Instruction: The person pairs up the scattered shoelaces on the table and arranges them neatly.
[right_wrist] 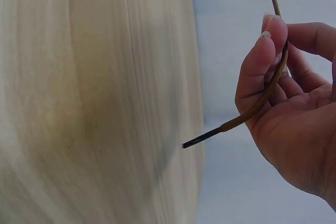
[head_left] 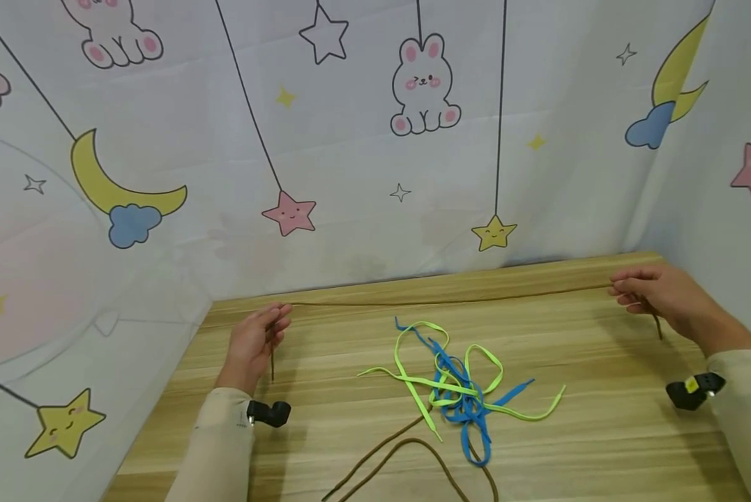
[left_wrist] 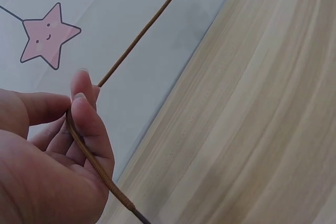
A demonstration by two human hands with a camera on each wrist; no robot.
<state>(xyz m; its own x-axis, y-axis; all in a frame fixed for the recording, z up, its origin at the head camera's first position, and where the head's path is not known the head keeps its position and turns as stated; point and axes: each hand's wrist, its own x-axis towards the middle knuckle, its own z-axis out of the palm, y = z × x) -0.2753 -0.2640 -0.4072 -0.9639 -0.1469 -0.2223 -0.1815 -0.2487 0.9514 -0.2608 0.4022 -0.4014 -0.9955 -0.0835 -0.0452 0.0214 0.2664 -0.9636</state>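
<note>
A brown shoelace [head_left: 450, 302] stretches nearly straight between the two hands, above the back of the table. Near one end, my left hand [head_left: 254, 344] pinches it between thumb and fingers, and a short tail hangs down past the palm. My right hand [head_left: 664, 296] pinches the other end. In the right wrist view the lace's dark tip [right_wrist: 202, 137] sticks out below the fingers. Between the hands, on the table, blue shoelaces [head_left: 469, 404] and neon-yellow shoelaces [head_left: 425, 381] lie in a loose tangle. Another brown lace [head_left: 406, 440] loops from under that tangle toward the front edge of view.
The wood-grain table [head_left: 325, 369] meets a white curtain [head_left: 350, 153] printed with stars, moons and rabbits at its back and sides. A small black camera [head_left: 270, 413] is strapped at the left wrist, another camera [head_left: 695, 390] at the right.
</note>
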